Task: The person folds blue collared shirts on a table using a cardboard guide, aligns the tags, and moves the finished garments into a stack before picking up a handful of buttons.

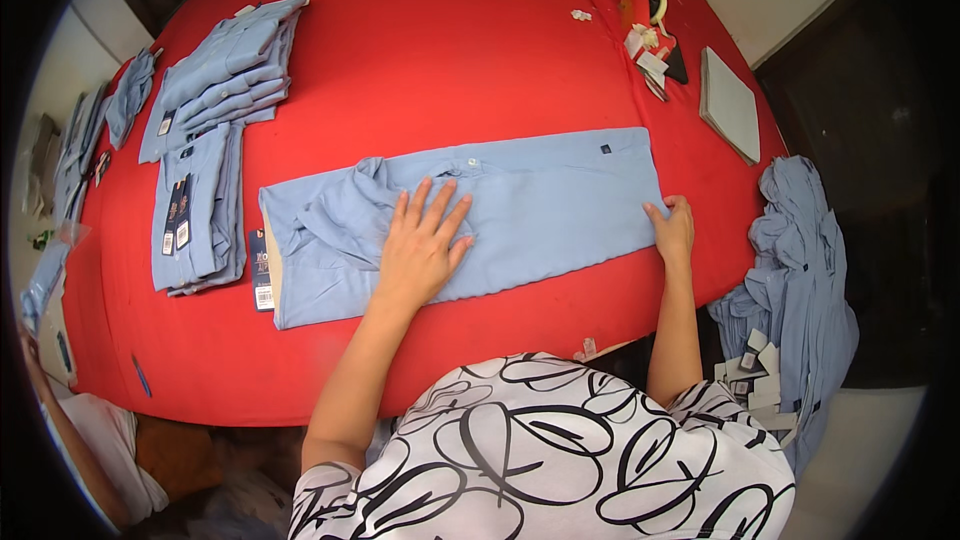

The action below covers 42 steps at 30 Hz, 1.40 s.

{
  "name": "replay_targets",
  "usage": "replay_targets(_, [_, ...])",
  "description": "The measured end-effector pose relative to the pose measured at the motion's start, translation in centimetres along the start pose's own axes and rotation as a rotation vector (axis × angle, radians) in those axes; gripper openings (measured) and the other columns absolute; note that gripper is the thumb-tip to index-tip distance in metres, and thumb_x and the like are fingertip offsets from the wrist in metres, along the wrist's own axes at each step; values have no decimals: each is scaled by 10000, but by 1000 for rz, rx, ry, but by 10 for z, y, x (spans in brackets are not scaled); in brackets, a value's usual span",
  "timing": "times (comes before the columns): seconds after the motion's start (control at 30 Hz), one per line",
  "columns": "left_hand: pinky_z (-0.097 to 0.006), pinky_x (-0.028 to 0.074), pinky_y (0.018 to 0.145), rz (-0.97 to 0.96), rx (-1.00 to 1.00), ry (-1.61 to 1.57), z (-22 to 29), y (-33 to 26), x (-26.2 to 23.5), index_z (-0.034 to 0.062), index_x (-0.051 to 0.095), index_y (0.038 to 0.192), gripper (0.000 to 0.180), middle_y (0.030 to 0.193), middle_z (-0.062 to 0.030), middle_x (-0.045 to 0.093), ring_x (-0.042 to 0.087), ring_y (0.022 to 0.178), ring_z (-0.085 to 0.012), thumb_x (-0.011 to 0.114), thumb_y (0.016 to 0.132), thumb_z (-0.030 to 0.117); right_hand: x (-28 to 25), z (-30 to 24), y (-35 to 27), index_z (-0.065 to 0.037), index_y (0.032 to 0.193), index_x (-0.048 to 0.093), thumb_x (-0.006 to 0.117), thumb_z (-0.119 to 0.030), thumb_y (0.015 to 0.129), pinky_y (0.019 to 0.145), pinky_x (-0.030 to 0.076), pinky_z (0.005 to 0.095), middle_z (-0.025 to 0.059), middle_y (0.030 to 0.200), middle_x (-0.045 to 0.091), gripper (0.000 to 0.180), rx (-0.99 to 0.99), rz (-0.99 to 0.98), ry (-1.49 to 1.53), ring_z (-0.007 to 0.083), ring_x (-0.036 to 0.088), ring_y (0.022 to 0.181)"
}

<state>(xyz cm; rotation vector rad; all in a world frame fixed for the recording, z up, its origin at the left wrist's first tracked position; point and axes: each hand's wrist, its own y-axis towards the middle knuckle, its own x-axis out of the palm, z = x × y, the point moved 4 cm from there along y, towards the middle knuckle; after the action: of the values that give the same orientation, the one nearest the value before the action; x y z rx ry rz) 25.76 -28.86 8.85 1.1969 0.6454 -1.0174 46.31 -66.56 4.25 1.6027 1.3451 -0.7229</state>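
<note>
A light blue shirt [560, 205], folded into a long strip, lies across the red-covered table in front of me. My left hand [420, 250] rests flat on its rumpled left part, fingers spread. At the strip's right end, my right hand [674, 228] grips the edge of the shirt between thumb and curled fingers. A small dark patch [605, 149] shows near the far right corner, and a white button [472, 161] along the middle. From the left end sticks out a dark hang tag [262, 270] with a white label.
Folded blue shirts are stacked at left [225, 65], with more tagged ones [195, 210] nearer me. At far right lie a pale flat stack [729, 105] and a tape roll [657, 10]. Loose blue shirts [795, 270] drape beside the right edge. Another person's arm [75, 450] shows lower left.
</note>
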Motion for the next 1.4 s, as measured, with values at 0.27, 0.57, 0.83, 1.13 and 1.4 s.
replay_targets(0.27, [-539, 235, 1160, -107, -31, 104, -1, -6, 20, 170, 516, 1399, 540, 1499, -73, 429, 331, 1415, -330, 612, 902, 357, -20, -20, 8, -13, 1009, 532, 787, -223, 777, 811, 489, 435, 224, 968, 664, 404, 198, -197, 35, 396, 644, 934])
replay_targets(0.57, [-527, 229, 1167, -94, -18, 102, -1, -7, 24, 170, 518, 1396, 539, 1498, -72, 429, 327, 1418, -326, 606, 903, 372, -37, -105, -4, -14, 1154, 593, 595, 91, 815, 920, 490, 353, 152, 1082, 668, 356, -297, -110, 380, 287, 651, 1037])
replay_targets(0.83, [-519, 230, 1168, -82, -21, 92, 0, -7, 21, 172, 521, 1395, 540, 1481, -71, 451, 326, 1418, -319, 610, 904, 380, 5, -204, -116, -33, 1199, 608, 604, -99, 894, 904, 485, 396, 196, 1147, 631, 312, -565, -578, 430, 350, 595, 1092])
replay_targets(1.13, [-535, 250, 1154, -56, -7, 70, 0, -6, 20, 225, 553, 1369, 497, 1457, -73, 473, 346, 1404, -327, 615, 901, 380, 22, -161, -55, 7, 1188, 629, 657, -244, 920, 756, 515, 338, 148, 964, 673, 368, -345, -291, 414, 221, 651, 851])
replay_targets(1.4, [-541, 243, 1155, -57, -15, 81, 0, -8, 21, 252, 588, 1335, 449, 1446, -68, 485, 349, 1402, -326, 607, 904, 375, 40, -205, -67, -21, 1255, 600, 597, -227, 907, 832, 500, 420, 157, 1064, 593, 404, -378, -445, 148, 339, 602, 970])
